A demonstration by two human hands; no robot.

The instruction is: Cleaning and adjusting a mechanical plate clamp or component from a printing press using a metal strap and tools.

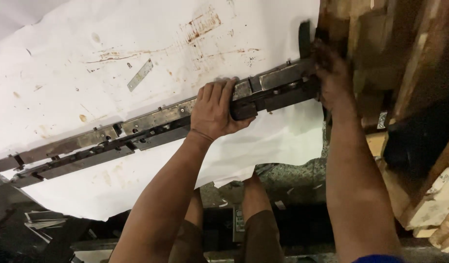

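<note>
A long, dark metal rail assembly lies diagonally across stained white paper; the left hand wraps tightly around its middle; the right hand clamps its far end, beside stacked wood; a small metal strip lies apart.

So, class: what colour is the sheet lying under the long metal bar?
White, marked with rusty brown stains; the sheet shows best in the head view, beneath the long metal bar.
</note>
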